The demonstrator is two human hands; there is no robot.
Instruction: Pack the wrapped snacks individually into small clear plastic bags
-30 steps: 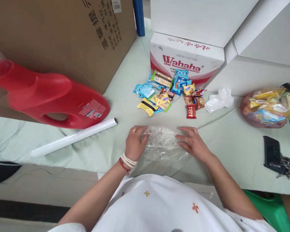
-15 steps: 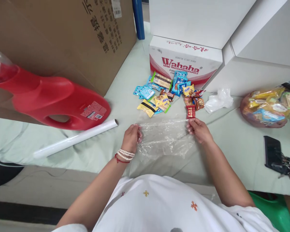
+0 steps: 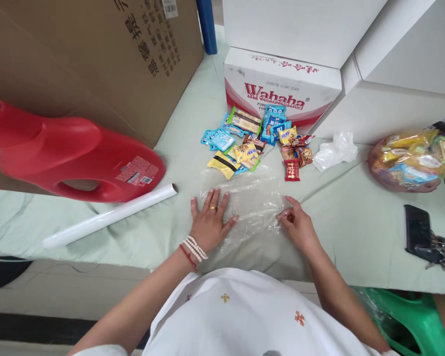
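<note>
Thin clear plastic film lies wrinkled on the cloth-covered table in front of me; whether it is a sheet or a bag I cannot tell. Fingers spread, my left hand rests flat on its left part. At the right edge, my right hand pinches the film between thumb and curled fingers. Just beyond the film is a loose pile of small wrapped snacks, among them a yellow packet, a blue packet and a red packet.
A Wahaha carton stands behind the snacks. On the left are a red jug, a white roll and a large brown carton. To the right sit crumpled white plastic, a snack-filled bowl, a phone and keys.
The film, stretched between both hands before, has been lowered onto the table. My left hand has let go of its edge and spread flat; my right hand has moved slightly nearer to me.
</note>
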